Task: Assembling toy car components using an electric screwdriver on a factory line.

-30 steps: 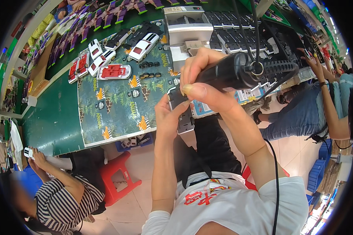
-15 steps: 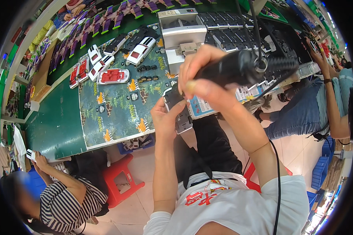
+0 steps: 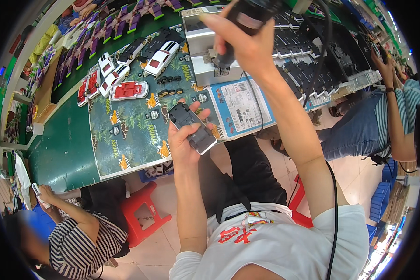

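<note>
One toy car [image 3: 195, 128], dark underside up, lies in the left hand [image 3: 184, 142] above the near right part of the patterned mat [image 3: 142, 149]; the thumb presses across it, fingers curled beneath. One black power screwdriver [image 3: 250, 19] is wrapped by the right hand [image 3: 253, 49], raised farther off and to the right, forearm stretched forward. The screwdriver's nose points down at one metal machine [image 3: 196, 43]; whether they touch, I cannot tell. Three white cars [image 3: 162, 57] sit far left, near wheels [image 3: 171, 92] too small to count.

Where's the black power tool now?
In the head view, the black power tool is at the top, right of centre, in the person's right fingers, overlapping the grey machine.
</note>
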{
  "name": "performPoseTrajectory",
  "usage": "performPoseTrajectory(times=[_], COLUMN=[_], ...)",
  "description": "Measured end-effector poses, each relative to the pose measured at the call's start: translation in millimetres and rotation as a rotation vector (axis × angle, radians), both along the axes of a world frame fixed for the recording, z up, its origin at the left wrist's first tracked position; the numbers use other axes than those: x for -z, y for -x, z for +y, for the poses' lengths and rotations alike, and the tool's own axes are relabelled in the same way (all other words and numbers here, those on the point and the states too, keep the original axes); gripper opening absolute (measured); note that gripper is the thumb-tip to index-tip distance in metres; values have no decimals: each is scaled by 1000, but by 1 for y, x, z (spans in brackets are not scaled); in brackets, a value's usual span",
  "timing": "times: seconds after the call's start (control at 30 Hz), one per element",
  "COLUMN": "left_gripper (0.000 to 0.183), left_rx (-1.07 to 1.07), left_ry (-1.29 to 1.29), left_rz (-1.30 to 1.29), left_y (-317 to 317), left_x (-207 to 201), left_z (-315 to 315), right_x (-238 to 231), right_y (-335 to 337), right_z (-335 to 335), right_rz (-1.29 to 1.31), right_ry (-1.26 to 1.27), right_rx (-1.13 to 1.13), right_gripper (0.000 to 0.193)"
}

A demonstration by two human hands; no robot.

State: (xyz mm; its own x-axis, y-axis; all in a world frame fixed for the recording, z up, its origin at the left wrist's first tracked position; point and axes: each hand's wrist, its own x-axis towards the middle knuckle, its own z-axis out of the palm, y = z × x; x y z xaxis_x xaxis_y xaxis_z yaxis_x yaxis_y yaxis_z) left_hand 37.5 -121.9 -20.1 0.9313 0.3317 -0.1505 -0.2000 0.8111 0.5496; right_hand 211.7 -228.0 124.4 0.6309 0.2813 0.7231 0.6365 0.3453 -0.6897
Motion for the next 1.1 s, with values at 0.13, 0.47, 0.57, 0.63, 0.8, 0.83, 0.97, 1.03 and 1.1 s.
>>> performPoseTrajectory(times=[0.13, 0.47, 0.57, 0.63, 0.8, 0.83, 0.97, 1.03, 1.1], left_gripper=[78, 78, 77, 76, 74, 73, 69, 67, 65], left_rx=[-25, -74, -63, -77, -56, -44, -37, -30, -24], left_ry=[28, 1, 9, 50, 90, 127, 201, 236, 271], left_rz=[4, 45, 22, 33, 61, 85, 83, 110, 135], left_y=[2, -3, -4, -3, -1, 0, 0, 0, 0], left_x=[-1, 2, 3, 4, 5, 5, 5, 8, 10], left_z=[1, 0, 0, -1, 1, 1, 6, 9, 11], right_x=[-5, 14, 18, 25, 28, 30, 35, 31, 29], right_y=[5, 87, 105, 106, 111, 110, 105, 106, 106], right_z=[20, -44, -37, -34, -31, -31, -28, -25, -25], right_rz=[39, 368, 544, 510, 516, 519, 354, 387, 396], right_ry=[36, -43, -175, -132, -20, -21, 63, 50, 73], right_rx=[23, -606, -538, -520, -471, -471, -558, -616, -619], right_gripper=[29, 24, 18, 19, 21, 21, 30, 32, 32])
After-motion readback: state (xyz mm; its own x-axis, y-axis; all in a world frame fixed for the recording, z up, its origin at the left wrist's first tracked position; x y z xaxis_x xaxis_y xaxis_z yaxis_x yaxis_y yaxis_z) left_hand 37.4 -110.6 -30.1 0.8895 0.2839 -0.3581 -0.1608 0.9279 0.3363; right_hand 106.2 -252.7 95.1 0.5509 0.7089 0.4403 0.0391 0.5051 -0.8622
